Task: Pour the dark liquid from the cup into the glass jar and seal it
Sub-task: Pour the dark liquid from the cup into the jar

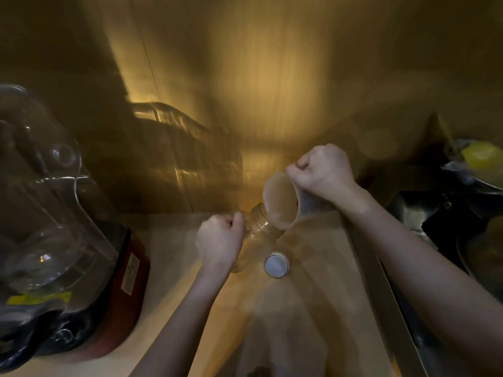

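Observation:
My right hand (324,170) grips a pale cup (281,200) and tips it steeply, its rim resting over the mouth of the glass jar (260,227). A little brownish liquid sits at the cup's lower lip. My left hand (219,238) is closed around the jar, which leans to the upper left on the wooden counter (313,308). The jar's lower body is mostly hidden by my left hand. The white round lid (276,264) lies flat on the counter just right of the jar, untouched.
A large blender with a clear jug (43,202) on a red-black base (119,284) fills the left side. Clear containers (174,148) stand against the back wall. A dark sink area with dishes (468,219) and something yellow (481,155) lies to the right.

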{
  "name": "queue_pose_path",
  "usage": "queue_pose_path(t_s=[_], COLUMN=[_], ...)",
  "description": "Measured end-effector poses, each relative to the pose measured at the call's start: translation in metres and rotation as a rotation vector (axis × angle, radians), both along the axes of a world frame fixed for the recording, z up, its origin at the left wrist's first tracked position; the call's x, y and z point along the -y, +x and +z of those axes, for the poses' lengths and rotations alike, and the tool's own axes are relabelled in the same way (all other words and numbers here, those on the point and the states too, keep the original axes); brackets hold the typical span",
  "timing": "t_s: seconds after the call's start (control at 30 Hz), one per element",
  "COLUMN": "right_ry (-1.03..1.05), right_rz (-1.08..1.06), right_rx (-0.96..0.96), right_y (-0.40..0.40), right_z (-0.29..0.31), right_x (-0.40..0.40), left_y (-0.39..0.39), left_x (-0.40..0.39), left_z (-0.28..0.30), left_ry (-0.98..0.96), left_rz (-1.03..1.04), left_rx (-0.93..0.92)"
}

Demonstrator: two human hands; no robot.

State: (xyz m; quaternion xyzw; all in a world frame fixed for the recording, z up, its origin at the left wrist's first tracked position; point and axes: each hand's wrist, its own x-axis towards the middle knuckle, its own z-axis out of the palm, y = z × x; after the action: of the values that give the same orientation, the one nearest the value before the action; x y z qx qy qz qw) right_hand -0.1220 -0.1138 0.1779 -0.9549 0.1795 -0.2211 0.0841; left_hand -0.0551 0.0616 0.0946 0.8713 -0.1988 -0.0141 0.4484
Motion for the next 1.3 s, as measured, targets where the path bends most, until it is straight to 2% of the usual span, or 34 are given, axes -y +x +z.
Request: queue_pose_path(t_s=[0.1,0.27,0.5,0.87,1.3], right_ry=[-0.162,-0.309,-0.250,-0.386,-0.416], right_rz=[-0.005,0.106,0.130,0.192,0.224], right_rx=[0.011,0.088,0.139,0.126,0.170], right_y=[0.005,0.009,0.010,0.015,0.016], right_z=[0.009,0.008,0.012,0.030,0.039], right_x=[-0.002,-0.009,-0.011,-0.017,-0.015], left_y=[-0.001,-0.008,-0.012,-0.011,-0.010], left_x=[0.003,0.007,0.003,0.007,0.011], left_z=[0.008,0.014,0.014,0.013,0.020], left_ry=[0.005,0.041,0.026,-0.062,-0.098], left_rz=[-0.002,-0.013,0.014,0.039,0.059], left_rx=[0.016,-0.001,-0.037,-0.091,-0.147])
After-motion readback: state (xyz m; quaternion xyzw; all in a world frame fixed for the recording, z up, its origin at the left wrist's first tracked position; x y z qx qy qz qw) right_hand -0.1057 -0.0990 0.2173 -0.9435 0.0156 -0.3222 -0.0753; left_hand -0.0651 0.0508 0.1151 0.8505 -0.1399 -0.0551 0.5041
